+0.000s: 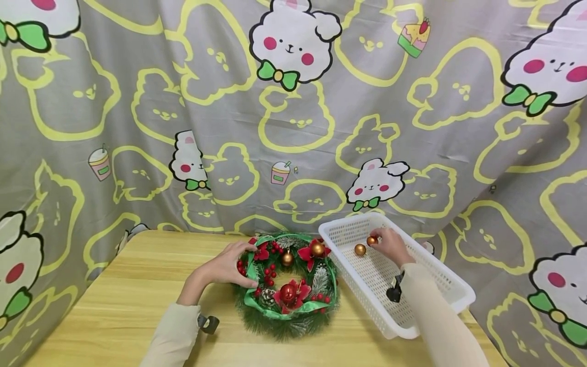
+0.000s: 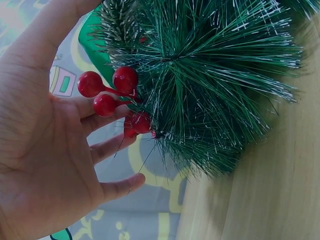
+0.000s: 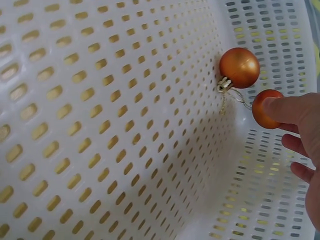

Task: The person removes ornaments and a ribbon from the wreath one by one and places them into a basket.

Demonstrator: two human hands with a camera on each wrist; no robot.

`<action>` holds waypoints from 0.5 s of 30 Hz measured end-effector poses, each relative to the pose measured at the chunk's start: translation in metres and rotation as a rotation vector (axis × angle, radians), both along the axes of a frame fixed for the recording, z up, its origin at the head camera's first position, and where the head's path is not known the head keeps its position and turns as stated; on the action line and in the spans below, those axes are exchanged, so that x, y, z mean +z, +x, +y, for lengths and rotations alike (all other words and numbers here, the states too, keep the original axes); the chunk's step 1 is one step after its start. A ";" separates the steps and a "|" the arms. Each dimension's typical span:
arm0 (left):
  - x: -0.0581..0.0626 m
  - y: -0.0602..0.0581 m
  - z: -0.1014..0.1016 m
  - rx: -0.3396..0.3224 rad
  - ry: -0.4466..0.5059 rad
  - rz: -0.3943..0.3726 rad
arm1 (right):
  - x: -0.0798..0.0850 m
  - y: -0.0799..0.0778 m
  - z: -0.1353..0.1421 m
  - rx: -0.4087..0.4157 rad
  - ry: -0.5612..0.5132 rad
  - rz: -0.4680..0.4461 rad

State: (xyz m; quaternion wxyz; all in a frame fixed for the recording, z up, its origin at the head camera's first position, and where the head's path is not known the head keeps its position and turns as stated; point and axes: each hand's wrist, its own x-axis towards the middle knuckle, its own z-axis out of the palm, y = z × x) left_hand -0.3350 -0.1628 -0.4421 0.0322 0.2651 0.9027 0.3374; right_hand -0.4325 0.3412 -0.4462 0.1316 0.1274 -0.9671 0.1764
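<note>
A green Christmas wreath [image 1: 302, 322] carries green ribbon, red flowers, red berries [image 2: 125, 80], a pinecone and several baubles. My left hand [image 1: 231, 265] rests at its left side, thumb and fingers spread wide along the ribbon. In the left wrist view, the fingers of the left hand [image 2: 55, 145] extend behind the berries and the palm is apart from the needles. My right hand [image 1: 391, 244] reaches into a white plastic basket [image 1: 357, 293] and pinches a small gold bauble [image 3: 266, 109] between thumb and fingers. Beside it, another gold bauble [image 3: 239, 67] with a string loop lies in the basket.
The basket stands right of the wreath, angled, with raised perforated walls. Both rest on a wooden table [image 1: 124, 295]. A grey patterned curtain [image 1: 229, 127] hangs behind the table and along its sides.
</note>
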 end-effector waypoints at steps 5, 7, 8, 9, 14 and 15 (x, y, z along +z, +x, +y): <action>-0.001 0.000 -0.001 0.005 -0.007 -0.005 | -0.004 0.002 -0.001 -0.004 0.048 0.041; 0.000 0.000 -0.001 0.009 -0.009 -0.009 | -0.005 0.003 -0.002 -0.002 0.065 0.057; 0.000 0.001 -0.001 0.010 -0.009 -0.012 | -0.006 0.003 -0.002 0.000 0.073 0.065; 0.001 0.001 -0.001 0.011 -0.007 -0.016 | -0.006 0.003 -0.003 0.001 0.081 0.070; 0.003 0.003 0.000 0.012 -0.003 -0.029 | -0.009 0.004 -0.003 -0.003 0.112 0.069; 0.003 0.003 0.000 0.012 -0.002 -0.029 | -0.010 0.004 -0.003 -0.009 0.113 0.063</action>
